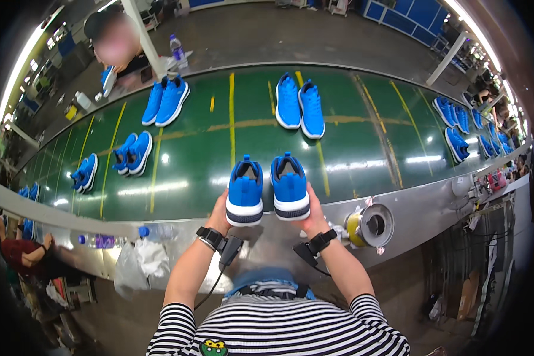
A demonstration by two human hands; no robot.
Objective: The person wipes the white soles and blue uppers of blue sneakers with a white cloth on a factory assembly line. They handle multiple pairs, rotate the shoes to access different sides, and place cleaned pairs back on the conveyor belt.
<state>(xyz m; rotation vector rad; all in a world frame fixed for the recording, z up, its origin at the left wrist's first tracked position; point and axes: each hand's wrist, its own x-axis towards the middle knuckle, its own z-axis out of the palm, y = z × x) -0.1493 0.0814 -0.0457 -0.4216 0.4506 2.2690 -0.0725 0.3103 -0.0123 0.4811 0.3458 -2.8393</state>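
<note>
Two blue sneakers with white soles are held side by side, heels facing me, at the near edge of the green conveyor belt [199, 151]. My left hand [220, 212] is closed around the outer side of the left sneaker [245, 188]. Around the right sneaker [289, 185], my right hand [314, 213] grips the outer side in the same way. Most of the fingers are hidden by the shoes. A small gap separates the two sneakers, and I cannot tell whether they touch the belt. Black straps with small devices sit on both wrists.
More blue sneaker pairs lie on the belt: one pair [300, 107] straight ahead, others to the left [166, 102] and right [455, 143]. A yellow-and-metal roll [371, 226] sits on the near ledge. Left are a bottle [98, 241] and plastic bags [137, 266]. Another person [115, 44] works across the belt.
</note>
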